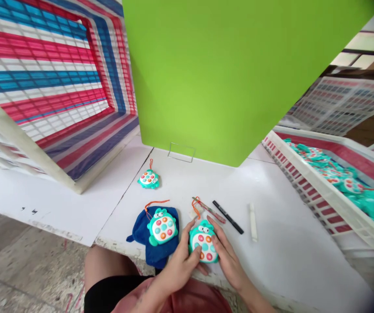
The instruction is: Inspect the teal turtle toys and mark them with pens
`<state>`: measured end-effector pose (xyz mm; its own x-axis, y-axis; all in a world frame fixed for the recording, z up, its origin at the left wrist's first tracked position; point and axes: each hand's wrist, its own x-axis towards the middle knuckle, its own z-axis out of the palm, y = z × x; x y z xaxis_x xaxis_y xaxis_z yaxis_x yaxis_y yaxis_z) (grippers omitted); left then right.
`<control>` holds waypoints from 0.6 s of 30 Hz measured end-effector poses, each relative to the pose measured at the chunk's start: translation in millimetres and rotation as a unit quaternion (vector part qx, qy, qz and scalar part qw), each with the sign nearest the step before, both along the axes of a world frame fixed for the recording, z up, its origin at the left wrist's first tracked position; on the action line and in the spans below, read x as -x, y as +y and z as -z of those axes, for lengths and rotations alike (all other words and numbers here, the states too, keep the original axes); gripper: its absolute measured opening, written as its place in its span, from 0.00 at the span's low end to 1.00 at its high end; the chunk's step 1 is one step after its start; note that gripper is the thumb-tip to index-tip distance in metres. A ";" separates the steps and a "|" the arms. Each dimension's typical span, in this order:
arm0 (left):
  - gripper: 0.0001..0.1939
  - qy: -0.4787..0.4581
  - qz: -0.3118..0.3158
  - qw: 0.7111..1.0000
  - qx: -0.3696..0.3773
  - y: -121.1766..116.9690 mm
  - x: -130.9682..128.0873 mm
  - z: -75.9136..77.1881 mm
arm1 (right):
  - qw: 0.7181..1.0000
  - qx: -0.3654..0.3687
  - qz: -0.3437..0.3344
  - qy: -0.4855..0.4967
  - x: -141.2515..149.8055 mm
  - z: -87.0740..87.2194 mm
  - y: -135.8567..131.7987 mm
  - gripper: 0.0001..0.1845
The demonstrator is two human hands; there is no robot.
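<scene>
Both of my hands grip a teal toy [207, 240] with a white front, pink, orange and teal round buttons, cartoon eyes and an orange cord loop. My left hand [184, 256] holds its left side, thumb over the lower front. On the opposite edge, my right hand [228, 254] wraps the side with its fingers. Just left of them, a matching toy [163, 229] lies face up on a dark blue cloth [154, 258]. A third such toy [149, 179] rests farther back on the white table [115, 182].
Beyond my hands lie a slim pinkish tool [215, 213], a black pen [228, 217] and a white stick [252, 222]. A green panel [200, 87] stands at the back. At left is a striped-lined crate [79, 182]; at right, a white basket [304, 191] holds many teal toys.
</scene>
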<state>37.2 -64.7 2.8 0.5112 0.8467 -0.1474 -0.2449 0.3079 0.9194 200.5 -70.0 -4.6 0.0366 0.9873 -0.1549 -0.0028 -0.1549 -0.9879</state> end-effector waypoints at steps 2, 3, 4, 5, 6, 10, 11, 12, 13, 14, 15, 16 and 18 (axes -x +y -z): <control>0.33 -0.013 0.014 1.000 0.001 0.8 2.4 5.0 | 1.000 0.001 0.002 0.012 -0.5 0.8 0.1 0.29; 0.34 -0.023 0.015 1.000 0.004 1.4 3.4 7.5 | 1.000 0.001 -0.003 0.014 -1.4 2.0 0.5 0.28; 0.35 -0.036 0.015 0.999 0.012 2.0 4.2 9.7 | 1.000 0.001 -0.010 0.014 -2.7 3.7 0.8 0.28; 0.37 -0.052 0.014 0.998 0.021 2.6 4.9 11.5 | 1.000 0.000 -0.014 0.013 -4.2 6.0 1.2 0.27; 0.38 -0.069 0.016 0.997 0.032 3.2 5.4 12.7 | 1.000 0.001 -0.017 0.013 -5.7 8.5 1.4 0.27; 0.39 -0.112 0.028 0.992 0.047 4.1 6.6 12.2 | 0.999 -0.017 -0.021 0.022 -8.9 16.3 0.2 0.28; 0.38 -0.114 0.027 0.992 0.043 3.8 6.6 11.5 | 0.999 -0.028 -0.029 0.019 -8.6 16.5 -0.5 0.29; 0.38 -0.113 0.025 0.993 0.038 3.5 6.4 10.9 | 0.999 -0.037 -0.036 0.012 -8.0 15.9 -1.2 0.31; 0.39 -0.109 0.022 0.993 0.030 3.2 5.8 10.5 | 0.998 -0.042 -0.037 0.003 -7.1 14.8 -1.8 0.32; 0.41 -0.102 0.015 0.995 0.018 3.0 5.0 10.5 | 0.998 -0.042 -0.036 -0.006 -6.2 13.6 -2.3 0.32; 0.45 -0.092 0.005 0.996 0.001 2.9 3.9 10.8 | 0.999 -0.038 -0.031 -0.013 -5.4 12.7 -2.6 0.33; 0.48 -0.080 -0.008 0.997 -0.016 3.0 2.5 11.4 | 0.999 -0.034 -0.026 -0.017 -5.0 12.5 -2.8 0.32; 0.51 -0.057 -0.027 0.998 -0.026 3.3 -0.7 13.2 | 0.999 -0.029 -0.024 -0.009 -5.1 14.9 -2.7 0.31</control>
